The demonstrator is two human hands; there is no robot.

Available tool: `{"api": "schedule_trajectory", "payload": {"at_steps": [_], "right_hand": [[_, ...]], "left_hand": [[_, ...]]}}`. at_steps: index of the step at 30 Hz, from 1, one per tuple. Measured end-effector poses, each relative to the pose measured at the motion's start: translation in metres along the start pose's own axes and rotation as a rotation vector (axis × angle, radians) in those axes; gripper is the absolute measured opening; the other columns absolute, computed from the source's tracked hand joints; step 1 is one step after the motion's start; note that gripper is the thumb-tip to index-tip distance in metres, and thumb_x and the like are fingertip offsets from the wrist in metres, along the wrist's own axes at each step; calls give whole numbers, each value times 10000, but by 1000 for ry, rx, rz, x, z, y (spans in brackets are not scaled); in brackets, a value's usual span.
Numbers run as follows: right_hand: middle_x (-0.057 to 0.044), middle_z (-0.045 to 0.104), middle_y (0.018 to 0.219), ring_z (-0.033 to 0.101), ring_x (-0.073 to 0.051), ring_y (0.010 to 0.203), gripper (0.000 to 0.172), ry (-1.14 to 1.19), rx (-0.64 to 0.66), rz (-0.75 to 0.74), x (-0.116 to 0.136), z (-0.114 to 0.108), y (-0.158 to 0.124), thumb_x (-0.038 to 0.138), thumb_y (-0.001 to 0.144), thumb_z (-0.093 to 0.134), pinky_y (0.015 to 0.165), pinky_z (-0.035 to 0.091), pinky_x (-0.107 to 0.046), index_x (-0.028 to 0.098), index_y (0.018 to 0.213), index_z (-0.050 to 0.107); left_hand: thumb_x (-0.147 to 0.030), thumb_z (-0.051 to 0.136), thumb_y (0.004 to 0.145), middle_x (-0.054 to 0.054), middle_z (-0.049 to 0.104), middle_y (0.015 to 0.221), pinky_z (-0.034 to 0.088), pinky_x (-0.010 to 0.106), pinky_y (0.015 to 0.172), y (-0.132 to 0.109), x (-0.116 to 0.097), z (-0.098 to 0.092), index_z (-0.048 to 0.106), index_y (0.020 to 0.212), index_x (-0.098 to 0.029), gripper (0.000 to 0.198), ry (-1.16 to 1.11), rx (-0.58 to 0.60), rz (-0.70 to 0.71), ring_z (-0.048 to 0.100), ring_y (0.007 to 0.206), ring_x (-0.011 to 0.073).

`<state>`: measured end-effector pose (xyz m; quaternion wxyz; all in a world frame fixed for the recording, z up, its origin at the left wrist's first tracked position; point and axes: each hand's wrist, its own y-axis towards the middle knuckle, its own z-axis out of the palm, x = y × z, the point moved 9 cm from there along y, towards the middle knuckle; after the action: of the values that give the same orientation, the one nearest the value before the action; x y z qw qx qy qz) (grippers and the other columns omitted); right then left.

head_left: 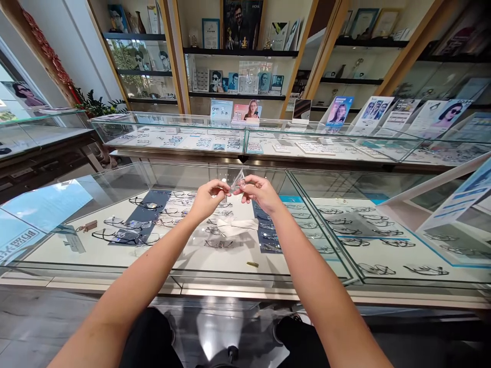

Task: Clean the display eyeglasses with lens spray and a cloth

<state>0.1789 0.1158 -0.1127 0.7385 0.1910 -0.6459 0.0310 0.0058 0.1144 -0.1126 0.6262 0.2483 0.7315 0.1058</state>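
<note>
Over the glass counter, my right hand (258, 191) pinches a small, clear, thin piece (238, 180) with a pointed top; it looks like transparent plastic, but I cannot make out its exact kind. My left hand (210, 198) is just to its left, thumb and fingers drawn together near the clear piece's lower edge. Whatever lies between those fingertips is too small to tell. Below the hands, a crumpled white cloth (238, 226) lies on the counter's glass top. Nearer to me is a small gold-coloured strip (252, 264).
The glass display counter (215, 263) holds several rows of eyeglasses (218, 244). A large standing sign (456, 199) is at the right. Black-framed glasses (125, 237) and a tagged brown item (88, 226) are at the left. Another display case (268, 135) runs across behind.
</note>
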Motion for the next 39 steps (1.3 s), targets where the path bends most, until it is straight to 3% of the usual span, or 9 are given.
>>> {"api": "schedule_trajectory", "payload": {"at_steps": [2,6,10,15,18,23,31,35,39], "right_hand": [[-44,841,811,721,-165,575,396,-61,-1,-55,2,0,0,510,733,929,541,515,-268,220,939,754],[-35,816,804,722,-172,634,303,-197,17,-126,6,8,-2,467,774,911,596,539,-295,221,907,793],[-38,806,854,718,-179,716,243,-263,51,-153,8,16,-5,443,832,869,684,569,-325,224,926,822],[-44,801,895,699,-184,765,232,-299,51,-206,9,18,-4,449,873,833,758,572,-351,225,933,834],[-21,764,834,674,-172,730,287,-224,-46,-215,6,9,0,493,833,872,739,554,-342,225,888,786],[-15,754,795,643,-165,692,410,-169,-72,-90,-11,7,6,594,746,918,685,492,-325,221,824,767],[-1,720,781,588,-139,724,335,-32,-50,-10,-19,9,6,524,743,911,701,438,-298,213,793,797],[-13,716,804,600,-135,728,331,127,-39,63,-24,8,7,470,705,929,693,449,-284,201,777,750],[-20,682,792,585,-134,719,307,235,3,102,-21,5,6,409,704,911,669,452,-271,197,725,690]], "left_hand": [[-321,737,877,52,738,873,530,286,688,0,11,5,743,944,-180,156,-128,62,-165,711,762,166],[-646,843,812,75,714,870,428,268,597,-7,29,17,757,911,-127,535,-394,157,-445,632,667,129],[-627,989,636,57,693,830,398,260,596,-10,38,18,759,851,-120,596,-471,144,-546,571,662,106],[-563,1022,594,36,687,756,398,253,609,-8,36,16,769,833,-133,553,-437,142,-503,555,662,103],[-600,1000,619,39,708,745,419,254,620,-5,32,8,779,871,-146,564,-341,75,-435,594,677,120],[-591,994,606,56,750,782,434,262,591,-1,24,-1,773,867,-163,548,-238,-18,-317,644,703,155],[-599,948,674,48,737,798,446,272,601,1,19,-3,763,859,-174,500,-186,-26,-213,639,709,160],[-527,936,698,28,718,774,448,266,649,3,21,-6,750,838,-180,418,-194,-30,-228,622,713,144],[-421,885,711,14,691,733,454,264,658,4,29,-7,705,824,-187,316,-340,1,-358,632,673,141]]}}
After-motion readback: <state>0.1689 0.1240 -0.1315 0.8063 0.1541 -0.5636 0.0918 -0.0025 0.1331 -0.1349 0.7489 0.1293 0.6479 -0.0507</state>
